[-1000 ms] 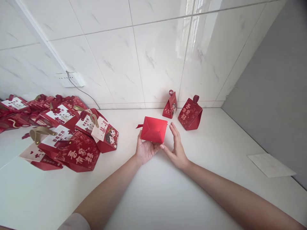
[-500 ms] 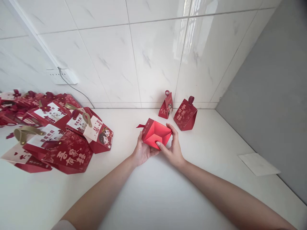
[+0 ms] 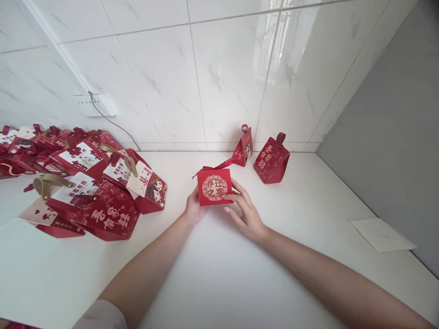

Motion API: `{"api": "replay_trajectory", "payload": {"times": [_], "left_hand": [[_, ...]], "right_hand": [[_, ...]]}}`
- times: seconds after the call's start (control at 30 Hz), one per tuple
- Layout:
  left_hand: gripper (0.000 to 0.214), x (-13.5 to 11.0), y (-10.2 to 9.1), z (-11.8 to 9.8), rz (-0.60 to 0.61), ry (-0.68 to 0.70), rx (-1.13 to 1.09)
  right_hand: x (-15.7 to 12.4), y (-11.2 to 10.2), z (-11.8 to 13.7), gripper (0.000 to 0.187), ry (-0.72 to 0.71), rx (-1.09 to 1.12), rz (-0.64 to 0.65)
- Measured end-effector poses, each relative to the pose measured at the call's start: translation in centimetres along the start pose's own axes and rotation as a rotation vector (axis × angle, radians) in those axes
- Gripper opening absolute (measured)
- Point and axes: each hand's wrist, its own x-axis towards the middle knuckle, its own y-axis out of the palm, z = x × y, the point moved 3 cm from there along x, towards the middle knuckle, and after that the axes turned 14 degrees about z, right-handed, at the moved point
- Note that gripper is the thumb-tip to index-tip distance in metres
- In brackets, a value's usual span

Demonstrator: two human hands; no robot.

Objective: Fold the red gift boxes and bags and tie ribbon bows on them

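Note:
A small red gift box (image 3: 206, 192) is held up in front of me, a round gold-and-white pattern with characters on the side facing me. A dark red ribbon (image 3: 224, 163) trails from its top edge toward the right. My left hand (image 3: 196, 208) grips the box from the left and below, its fingers mostly hidden behind it. At the right edge, my right hand (image 3: 246, 212) has fingers wrapped on the box, one lying across the printed side; its thumb sits apart, below the box. The inside of the box is out of sight.
Behind the held box stand a small red peaked box (image 3: 243, 148) and a larger red box with a loop handle (image 3: 270, 160). Many red and white gift boxes (image 3: 106, 212) crowd the left. A socket with a cable (image 3: 94, 105) is on the tiled wall; a white plate (image 3: 382, 234) lies right.
The box has been turned from its open, hollow side to its printed side facing me. My right thumb has come off it. The view has shifted slightly.

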Motion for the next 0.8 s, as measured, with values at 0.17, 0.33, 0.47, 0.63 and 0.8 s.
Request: {"api": "replay_trajectory", "payload": {"times": [0.17, 0.33, 0.47, 0.63, 0.8], "left_hand": [[0.057, -0.1, 0.1, 0.4, -0.01, 0.108, 0.103], [0.066, -0.4, 0.7, 0.5, 0.136, 0.081, 0.137], [0.051, -0.4, 0.7, 0.3, 0.083, 0.101, 0.218], [0.058, -0.3, 0.4, 0.6, 0.065, 0.137, 0.271], [0.065, -0.2, 0.7, 0.9, 0.088, 0.08, 0.279]], "right_hand": [[0.1, -0.1, -0.2, 0.028, -0.047, -0.019, 0.01], [0.0, -0.1, -0.1, 0.027, -0.047, -0.006, 0.004], [0.1, -0.1, -0.1, 0.029, 0.012, 0.104, -0.016], [0.0, 0.3, -2.0, 0.067, 0.178, 0.405, -0.135], [0.3, 1.2, -4.1, 0.067, 0.304, 0.627, 0.009]]}}
